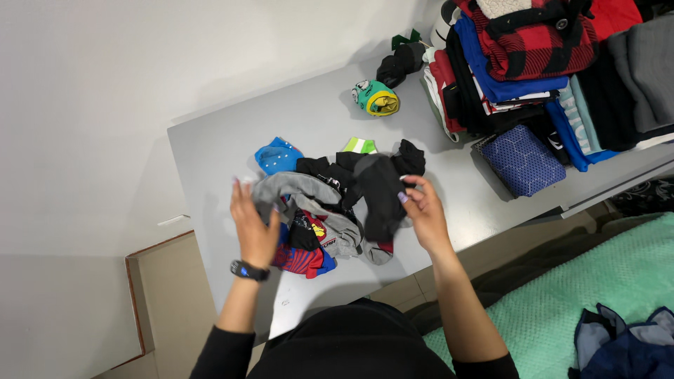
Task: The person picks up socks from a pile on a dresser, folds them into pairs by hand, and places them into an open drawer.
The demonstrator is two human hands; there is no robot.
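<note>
Grey surface [210, 151] under us: our right hand [423, 214] pinches a black garment [382, 193] at three o'clock, our left hand [254, 228] spread open beside the clothes heap [316, 224]; we judge sorting underway.

No packages, labels, signs or screens show anywhere on the table or around it

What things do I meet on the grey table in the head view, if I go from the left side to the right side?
Left hand → blue sock → right hand holding a black sock → blue patterned folded cloth → grey folded clothes.
</note>
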